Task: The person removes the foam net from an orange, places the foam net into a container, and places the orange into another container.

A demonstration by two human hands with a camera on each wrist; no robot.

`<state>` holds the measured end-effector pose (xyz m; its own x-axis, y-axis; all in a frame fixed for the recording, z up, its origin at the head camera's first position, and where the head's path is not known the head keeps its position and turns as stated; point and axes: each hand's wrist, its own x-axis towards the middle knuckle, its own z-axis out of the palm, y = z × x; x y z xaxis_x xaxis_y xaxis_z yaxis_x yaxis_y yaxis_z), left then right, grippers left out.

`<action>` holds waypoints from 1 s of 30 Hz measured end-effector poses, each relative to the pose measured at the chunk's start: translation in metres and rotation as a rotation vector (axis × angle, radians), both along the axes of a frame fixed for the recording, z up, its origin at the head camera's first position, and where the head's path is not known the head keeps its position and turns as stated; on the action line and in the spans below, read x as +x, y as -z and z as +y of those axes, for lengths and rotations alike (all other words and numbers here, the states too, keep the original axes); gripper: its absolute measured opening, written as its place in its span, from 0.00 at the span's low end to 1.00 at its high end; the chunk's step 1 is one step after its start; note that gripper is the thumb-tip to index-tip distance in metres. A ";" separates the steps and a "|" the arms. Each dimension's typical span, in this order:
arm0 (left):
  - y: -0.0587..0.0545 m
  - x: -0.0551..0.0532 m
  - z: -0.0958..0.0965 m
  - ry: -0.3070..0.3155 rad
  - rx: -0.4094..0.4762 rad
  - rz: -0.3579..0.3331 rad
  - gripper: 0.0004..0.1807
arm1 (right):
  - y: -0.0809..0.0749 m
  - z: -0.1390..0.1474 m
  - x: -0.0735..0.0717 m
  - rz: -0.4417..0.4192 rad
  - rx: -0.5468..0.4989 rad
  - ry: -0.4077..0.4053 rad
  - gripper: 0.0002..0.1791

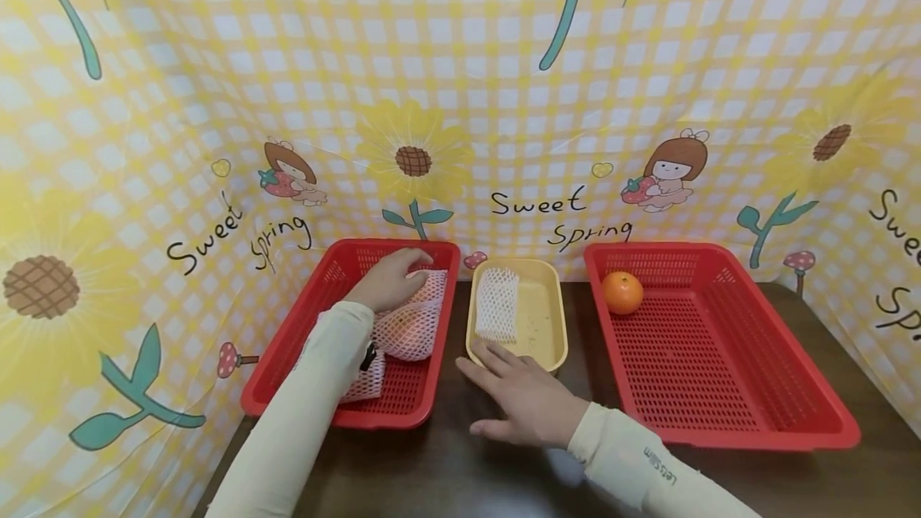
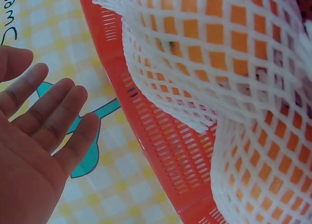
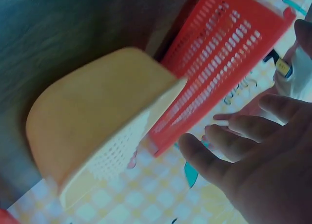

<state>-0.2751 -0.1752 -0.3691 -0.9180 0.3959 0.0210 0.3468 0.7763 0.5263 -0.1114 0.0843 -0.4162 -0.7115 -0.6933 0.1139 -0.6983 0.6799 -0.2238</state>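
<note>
Over the left red basket (image 1: 432, 390) hovers my left hand (image 1: 392, 282), its fingers loosely bent and holding nothing. Beneath it lie oranges in white foam nets (image 1: 410, 330); the left wrist view shows these netted oranges (image 2: 214, 44) close up, apart from the fingers. My right hand (image 1: 528, 398) is spread near the front edge of a small yellow tray (image 1: 543, 326), with nothing in its grasp. An empty white foam net (image 1: 497, 306) lies flat in the tray's left half. In the right wrist view the right fingers (image 3: 204, 160) stand apart from the tray (image 3: 97, 102).
On the right stands another red basket (image 1: 813, 374) with one bare orange (image 1: 622, 292) in its far left corner. All containers sit on a dark wooden table (image 1: 475, 470). A yellow checked cloth (image 1: 460, 62) hangs behind and at the sides.
</note>
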 end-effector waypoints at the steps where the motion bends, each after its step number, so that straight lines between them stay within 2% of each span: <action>1: 0.001 0.000 0.000 0.004 0.000 0.001 0.22 | 0.001 -0.003 0.002 0.008 0.013 -0.015 0.46; 8: 0.005 -0.002 -0.003 0.016 -0.009 0.003 0.22 | 0.009 -0.023 0.010 0.042 0.055 -0.121 0.47; 16: 0.012 -0.001 -0.004 -0.019 0.000 -0.023 0.21 | 0.018 -0.042 0.018 0.082 0.123 -0.211 0.48; 20: 0.014 -0.001 -0.001 -0.031 -0.002 -0.036 0.20 | 0.022 -0.046 0.021 0.128 0.131 -0.248 0.48; 26: 0.016 -0.004 0.000 -0.023 -0.023 -0.047 0.21 | 0.024 -0.047 0.026 0.210 0.133 -0.265 0.49; 30: 0.018 -0.010 -0.001 -0.015 -0.037 -0.056 0.21 | 0.024 -0.048 0.027 0.206 0.137 -0.269 0.49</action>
